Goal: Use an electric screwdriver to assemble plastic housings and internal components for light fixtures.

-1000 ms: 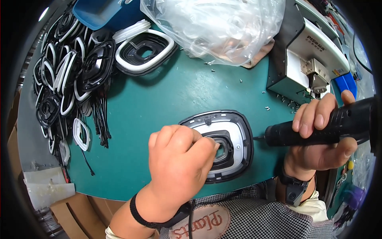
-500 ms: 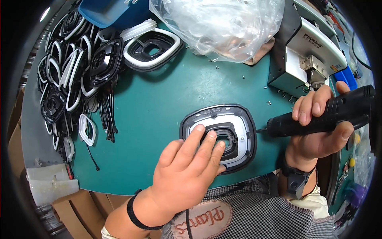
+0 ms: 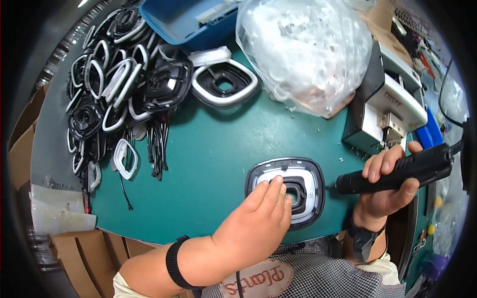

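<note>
I use the green mat [image 3: 208, 164] as my landmark. At the far left end of the mat lies a big heap of black and white frames [image 3: 119, 89], all tangled, and I think those are yet to be worked on. One white ring [image 3: 124, 158] lies loose just beside the heap, with a bunch of black ties [image 3: 158, 144] next to it. Near the top of the mat sits one more frame [image 3: 224, 84], alone, and behind it a blue tray [image 3: 184, 20]. Then comes my left hand [image 3: 256, 223], low on the mat near my tummy. It is open and flat, not clenched, with its fingertips [image 3: 276, 185] pressing down on the frame in front of me [image 3: 285, 188] to keep it from sliding. My left arm comes up from the bottom and wears a black band [image 3: 174, 263]. That frame lies flat in the lower middle of the mat. I cannot tell if its screws are in. So I judge the work is only at its start, with one frame in hand and many left. Above it is a clear bag [image 3: 303, 49] stuffed with pale parts. Past the right end of the mat stands a grey machine [image 3: 385, 107]. My right hand [image 3: 390, 186] is wrapped tight around the black screwdriver [image 3: 397, 171], held sideways, its tip at the frame's right edge.
</note>
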